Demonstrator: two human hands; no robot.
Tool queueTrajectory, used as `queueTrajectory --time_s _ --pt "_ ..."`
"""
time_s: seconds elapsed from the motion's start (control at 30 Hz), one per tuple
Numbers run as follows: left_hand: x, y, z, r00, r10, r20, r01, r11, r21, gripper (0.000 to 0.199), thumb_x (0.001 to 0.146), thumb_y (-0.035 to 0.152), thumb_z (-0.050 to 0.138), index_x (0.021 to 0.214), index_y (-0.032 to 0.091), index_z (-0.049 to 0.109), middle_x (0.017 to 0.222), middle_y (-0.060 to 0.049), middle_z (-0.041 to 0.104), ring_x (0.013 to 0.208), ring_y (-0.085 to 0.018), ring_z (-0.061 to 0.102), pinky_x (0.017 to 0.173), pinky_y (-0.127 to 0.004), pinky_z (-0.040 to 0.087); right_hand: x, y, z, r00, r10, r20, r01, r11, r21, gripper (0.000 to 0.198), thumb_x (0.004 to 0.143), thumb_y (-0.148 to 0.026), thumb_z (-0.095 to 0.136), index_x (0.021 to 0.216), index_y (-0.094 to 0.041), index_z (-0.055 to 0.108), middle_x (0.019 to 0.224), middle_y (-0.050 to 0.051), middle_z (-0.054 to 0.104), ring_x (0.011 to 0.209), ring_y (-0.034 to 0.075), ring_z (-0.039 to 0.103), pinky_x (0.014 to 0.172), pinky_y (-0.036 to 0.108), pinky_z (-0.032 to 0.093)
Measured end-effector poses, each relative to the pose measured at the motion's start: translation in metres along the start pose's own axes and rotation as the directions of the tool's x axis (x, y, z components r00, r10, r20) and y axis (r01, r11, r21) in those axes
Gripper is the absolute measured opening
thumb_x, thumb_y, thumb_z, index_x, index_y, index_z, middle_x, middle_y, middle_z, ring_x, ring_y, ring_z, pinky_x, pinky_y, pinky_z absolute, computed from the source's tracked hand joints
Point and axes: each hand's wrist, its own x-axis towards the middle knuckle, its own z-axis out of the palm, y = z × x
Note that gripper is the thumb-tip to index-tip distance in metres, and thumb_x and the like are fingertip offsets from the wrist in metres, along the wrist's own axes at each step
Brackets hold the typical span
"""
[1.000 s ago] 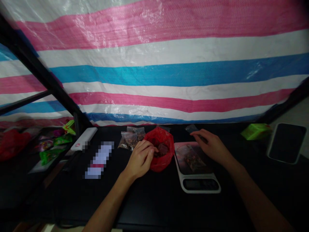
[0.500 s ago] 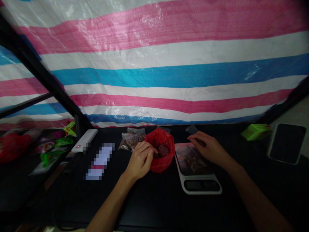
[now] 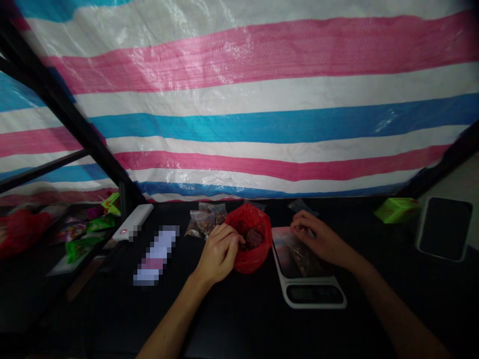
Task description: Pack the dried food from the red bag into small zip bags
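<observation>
Our view is backed from 9 to 3 o'clock by a striped tarp [image 3: 262, 109] in pink, white and blue bands, with a black frame bar [image 3: 75, 119] running diagonally at 10 o'clock. Below it lies the black table [image 3: 239, 319], which carries everything else.

Ref. centre of table: the kitchen scale [image 3: 312, 289] sits at approx. 3 o'clock, display toward us, w/ a clear pouch [image 3: 299, 252] of dark contents lying flat on its platform. The red bag [image 3: 252, 252] sits at 12 o'clock, just beside the scale's left edge, mouth open, dark chunks [image 3: 252, 238] visible inside. At 11 o'clock of the red bag, a cluster of small filled pouches [image 3: 205, 219] lies touching the bag's rim area. A white device [image 3: 132, 222] lies further out at 10 o'clock, near the green packets [image 3: 84, 239] on a side shelf. Far out at 3 o'clock: a green box [image 3: 396, 209] and a dark tablet [image 3: 441, 227], well apart from the scale.

Our left hand [image 3: 219, 249] rests at the red bag's left rim, fingers curled together at the mouth; whether they pinch a chunk, we cannot tell. Our right hand [image 3: 318, 237] lies over the scale's far end, fingertips [image 3: 297, 229] bent down and closed on the top edge of the clear pouch.
</observation>
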Motion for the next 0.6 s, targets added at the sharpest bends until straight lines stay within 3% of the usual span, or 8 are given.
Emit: queueTrajectory --time_s 0.13,0.23,0.37,0.5,0.6 --pt "0.0 0.002 -0.001 1.0 -0.01 -0.013 0.01 0.999 -0.046 0.03 0.105 0.019 0.041 0.095 0.02 0.069 0.091 -0.007 0.069 0.088 -0.021 0.06 0.085 -0.039 0.042 -0.001 -0.018 -0.005 0.994 -0.081 -0.068 0.089 0.987 0.132 0.019 0.101 -0.033 0.058 0.086 -0.023 0.064 0.097 0.004 0.057 0.09 0.019 0.058 0.081 0.032 0.047" --pt "0.001 0.007 0.0 0.999 -0.046 0.001 0.046 0.988 -0.149 0.023 0.103 0.031 0.049 0.108 0.021 0.069 0.105 -0.009 0.07 0.102 -0.024 0.062 0.094 -0.042 0.045 0.004 -0.043 0.002 0.98 -0.132 -0.149 0.163 0.962 0.219 0.019 0.102 -0.032 0.056 0.086 -0.023 0.062 0.094 0.003 0.056 0.09 0.019 0.058 0.079 0.031 0.046" --pt "-0.001 0.017 0.013 0.986 -0.152 0.073 0.168 0.904 -0.393 0.049 0.096 0.048 0.063 0.137 0.024 0.057 0.13 -0.011 0.065 0.118 -0.027 0.061 0.103 -0.042 0.048 0.024 -0.079 0.026 0.969 -0.114 -0.217 0.161 0.963 0.214 0.019 0.102 -0.03 0.057 0.086 -0.023 0.063 0.09 0.002 0.061 0.084 0.018 0.059 0.076 0.03 0.046" --pt "-0.004 0.019 0.027 0.933 -0.353 0.067 0.322 0.739 -0.592 0.051 0.099 0.045 0.059 0.145 0.023 0.051 0.138 -0.011 0.064 0.122 -0.026 0.064 0.105 -0.039 0.051 0.054 -0.1 0.052 0.972 -0.153 -0.176 0.194 0.95 0.244 0.013 0.1 -0.028 0.059 0.091 -0.023 0.067 0.092 0.003 0.066 0.088 0.019 0.062 0.081 0.031 0.049" --pt "-0.001 0.013 0.028 0.881 -0.471 -0.029 0.361 0.712 -0.602 0.043 0.101 0.042 0.057 0.138 0.023 0.058 0.135 -0.01 0.067 0.123 -0.026 0.064 0.109 -0.04 0.05 0.075 -0.102 0.065 0.969 -0.186 -0.16 0.224 0.937 0.269 0.013 0.098 -0.026 0.06 0.108 -0.025 0.068 0.109 0.005 0.07 0.102 0.021 0.064 0.095 0.036 0.049"
